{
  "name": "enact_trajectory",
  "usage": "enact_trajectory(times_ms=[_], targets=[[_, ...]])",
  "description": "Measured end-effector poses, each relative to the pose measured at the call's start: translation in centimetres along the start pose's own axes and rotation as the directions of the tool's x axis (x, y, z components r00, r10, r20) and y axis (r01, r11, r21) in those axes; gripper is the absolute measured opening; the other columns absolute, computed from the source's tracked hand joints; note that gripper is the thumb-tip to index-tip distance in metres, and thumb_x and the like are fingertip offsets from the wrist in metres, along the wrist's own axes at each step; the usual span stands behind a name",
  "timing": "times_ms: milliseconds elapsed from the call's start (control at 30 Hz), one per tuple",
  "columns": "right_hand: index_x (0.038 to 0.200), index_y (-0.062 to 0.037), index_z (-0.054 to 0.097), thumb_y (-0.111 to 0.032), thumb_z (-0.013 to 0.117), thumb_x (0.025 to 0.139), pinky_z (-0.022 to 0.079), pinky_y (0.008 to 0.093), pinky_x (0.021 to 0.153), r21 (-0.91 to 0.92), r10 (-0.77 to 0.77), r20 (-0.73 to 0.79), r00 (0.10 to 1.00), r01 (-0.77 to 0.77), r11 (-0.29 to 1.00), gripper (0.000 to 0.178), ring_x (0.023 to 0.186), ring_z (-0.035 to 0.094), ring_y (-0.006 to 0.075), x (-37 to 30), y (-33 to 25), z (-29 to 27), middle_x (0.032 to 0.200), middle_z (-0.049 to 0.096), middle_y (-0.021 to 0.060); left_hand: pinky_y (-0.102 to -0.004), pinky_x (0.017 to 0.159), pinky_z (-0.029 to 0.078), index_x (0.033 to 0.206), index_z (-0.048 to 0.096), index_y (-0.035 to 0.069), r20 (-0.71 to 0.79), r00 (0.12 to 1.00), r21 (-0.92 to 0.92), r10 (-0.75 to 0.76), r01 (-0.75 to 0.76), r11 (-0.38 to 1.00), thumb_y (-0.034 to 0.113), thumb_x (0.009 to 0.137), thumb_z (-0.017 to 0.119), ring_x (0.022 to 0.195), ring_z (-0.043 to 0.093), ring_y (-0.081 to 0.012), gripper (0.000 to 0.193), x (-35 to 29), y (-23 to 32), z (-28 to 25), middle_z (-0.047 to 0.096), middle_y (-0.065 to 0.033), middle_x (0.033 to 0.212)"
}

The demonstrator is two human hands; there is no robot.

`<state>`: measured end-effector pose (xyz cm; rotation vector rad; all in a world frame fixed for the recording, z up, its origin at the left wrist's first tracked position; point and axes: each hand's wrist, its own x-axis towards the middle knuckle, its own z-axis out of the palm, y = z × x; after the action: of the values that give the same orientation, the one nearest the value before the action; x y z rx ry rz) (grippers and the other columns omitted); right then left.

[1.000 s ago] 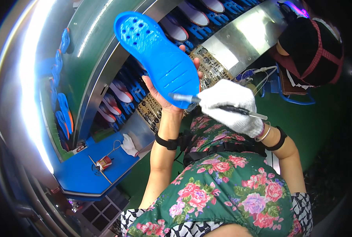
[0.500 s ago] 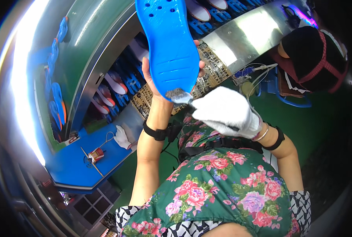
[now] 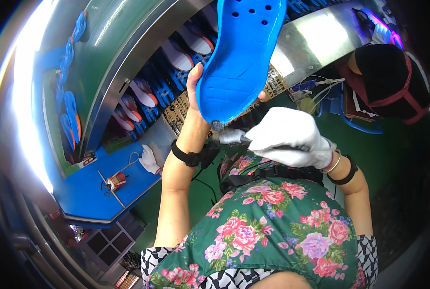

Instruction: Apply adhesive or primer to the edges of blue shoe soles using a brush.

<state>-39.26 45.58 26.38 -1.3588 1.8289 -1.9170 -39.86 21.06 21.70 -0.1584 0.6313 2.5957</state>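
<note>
My bare left hand [image 3: 194, 89] grips a shiny blue shoe sole [image 3: 236, 67] from beneath, the thumb along its left edge and a fingertip showing at the right. The sole tilts, its rounded heel end toward me; several small holes show near the far end, and shallow grooves mark the heel. In a white knit glove, my right hand [image 3: 292, 137] is closed around the handle of a brush [image 3: 230, 136]. The dark bristles touch the near rim of the heel. The brush looks slightly blurred.
A curved metal-edged conveyor [image 3: 123, 89] carries racks of shoe parts beyond my hands. At left, a blue table [image 3: 87, 192] bears a white glove [image 3: 149, 159] and a small red-labelled container with a stick [image 3: 117, 181]. Another person in a black cap [image 3: 386, 82] sits at right.
The sole has shifted right and swung so its far end leans rightward. My right hand has moved slightly right and down, and the brush has gone from the heel's surface to its near rim.
</note>
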Motion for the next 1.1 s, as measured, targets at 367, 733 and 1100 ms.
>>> enact_trajectory(times_ms=[367,733,1100], targets=[[0.087,-0.0051,0.077,0.006,0.082,0.074,0.058,0.0373,0.078,0.365,0.211,-0.093,0.973,-0.164,0.917,0.017,0.086,0.074,0.0265,0.2,0.8,0.8,0.092,0.076,0.0127,-0.0605,0.094,0.054,0.161,0.021,0.001,-0.022,0.998,0.025,0.061,-0.060,0.998,0.078,0.080,0.063,0.113,0.060,-0.0515,0.120,0.8,0.0,-1.0,0.039,-0.0322,0.153],[0.089,-0.0020,0.076,-0.001,0.082,0.077,0.059,0.0354,0.081,0.260,0.401,-0.231,0.887,-0.341,0.903,0.013,0.090,0.074,0.0221,0.5,0.8,1.0,0.096,0.076,0.0131,-0.0591,0.089,0.056,0.161,0.019,0.001,0.024,0.990,-0.121,0.141,-0.137,0.983,0.075,0.083,0.065,0.108,0.061,-0.0509,0.117,1.8,-0.6,-0.2,0.037,-0.0300,0.154],[0.097,-0.0036,0.076,-0.002,0.080,0.080,0.059,0.0363,0.081,-0.332,-0.064,-0.205,0.977,-0.008,0.943,0.018,0.089,0.074,0.0258,3.8,3.1,-6.5,0.097,0.076,0.0116,-0.0648,0.098,0.053,0.159,0.027,0.001,-0.021,0.998,-0.317,0.052,-0.056,0.947,0.073,0.090,0.053,0.119,0.059,-0.0544,0.103,-0.5,-5.1,-0.4,0.046,-0.0274,0.150]])
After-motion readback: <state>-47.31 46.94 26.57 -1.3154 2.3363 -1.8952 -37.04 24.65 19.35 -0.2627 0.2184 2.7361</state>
